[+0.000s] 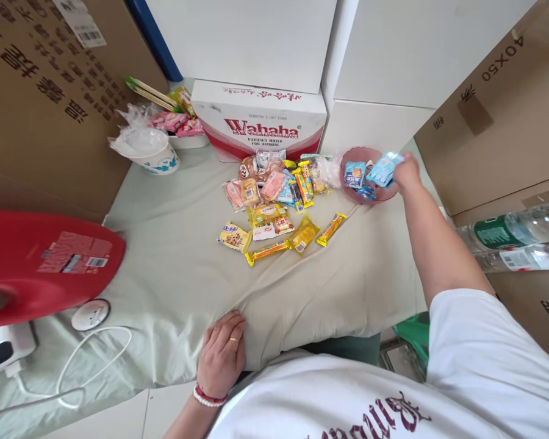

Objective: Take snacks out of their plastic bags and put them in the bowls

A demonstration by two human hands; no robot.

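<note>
My right hand (pixel 407 174) is closed on the edge of a light-blue snack packet (pixel 385 169), held over the right side of a translucent pink bowl (pixel 379 200). Inside the bowl lie a blue snack packet (pixel 354 174) and other dark-blue wrapped pieces. My left hand (pixel 223 350) rests on the cloth at the table's front edge, fingers laid on it, holding nothing. Left of the bowl is a loose pile of wrapped snacks, with pink packets (pixel 274 184), a yellow biscuit packet (pixel 235 236), a yellow-orange bar (pixel 330 229) and an amber packet (pixel 304 234).
A Wahaha carton (pixel 260 116) stands behind the pile. At the back left are a paper tub (pixel 153 155) and a white tray (pixel 187 141) of packets. A red container (pixel 50 262) and white cable (pixel 68 366) occupy the left. Plastic bottles (pixel 531 225) lie at right beside cardboard (pixel 494 103).
</note>
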